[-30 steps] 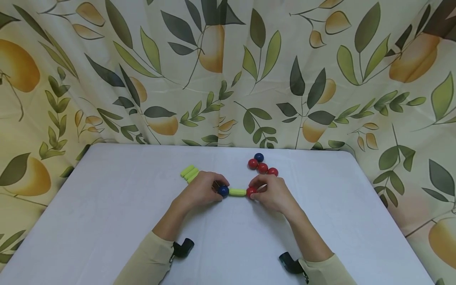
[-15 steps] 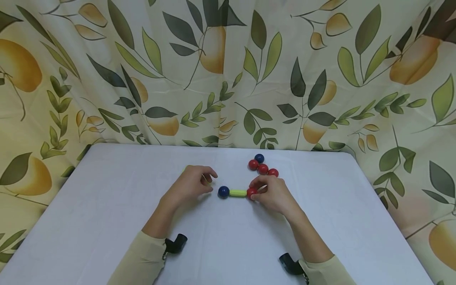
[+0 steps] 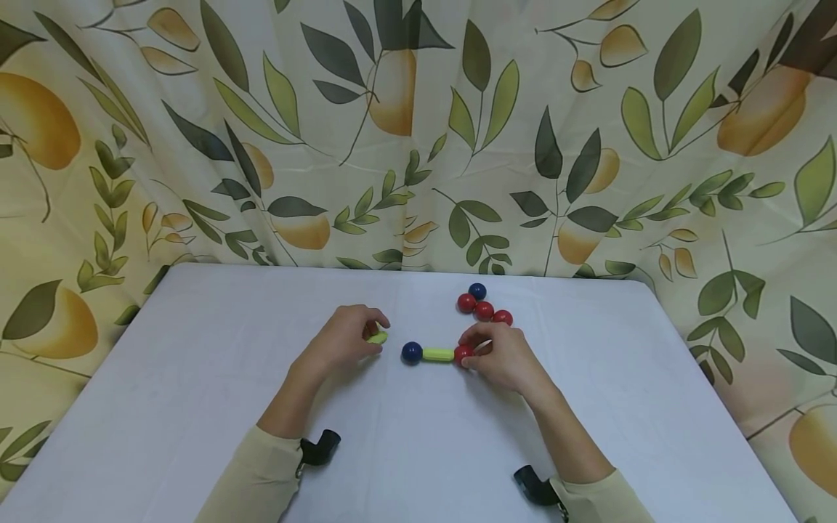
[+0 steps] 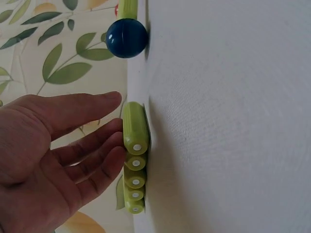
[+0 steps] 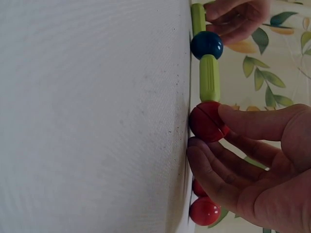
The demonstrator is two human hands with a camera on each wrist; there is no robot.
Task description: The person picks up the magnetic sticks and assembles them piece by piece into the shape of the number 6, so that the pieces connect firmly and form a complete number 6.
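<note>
My left hand (image 3: 346,334) is over a row of lime-green magnetic rods, its fingertips right at the nearest rod (image 4: 135,127). The thumb is apart from that rod in the left wrist view. The other rods (image 4: 135,180) lie side by side with it, pale discs in their ends, and the hand hides most of the row in the head view. My right hand (image 3: 503,354) pinches a red ball (image 5: 208,121) between thumb and fingers. A ribbed green rod (image 3: 438,354) joins that ball to a dark blue ball (image 3: 411,353) on the white table.
Beyond my right hand, several loose balls lie close together: a dark blue ball (image 3: 477,291) and red balls (image 3: 484,311). The white table (image 3: 216,392) ends at a leaf-and-fruit patterned curtain (image 3: 418,145). A black wrist camera (image 3: 320,447) sits on the left sleeve.
My left hand has let go of the joined blue ball and moved left to the green rods. The right hand stays on the red ball.
</note>
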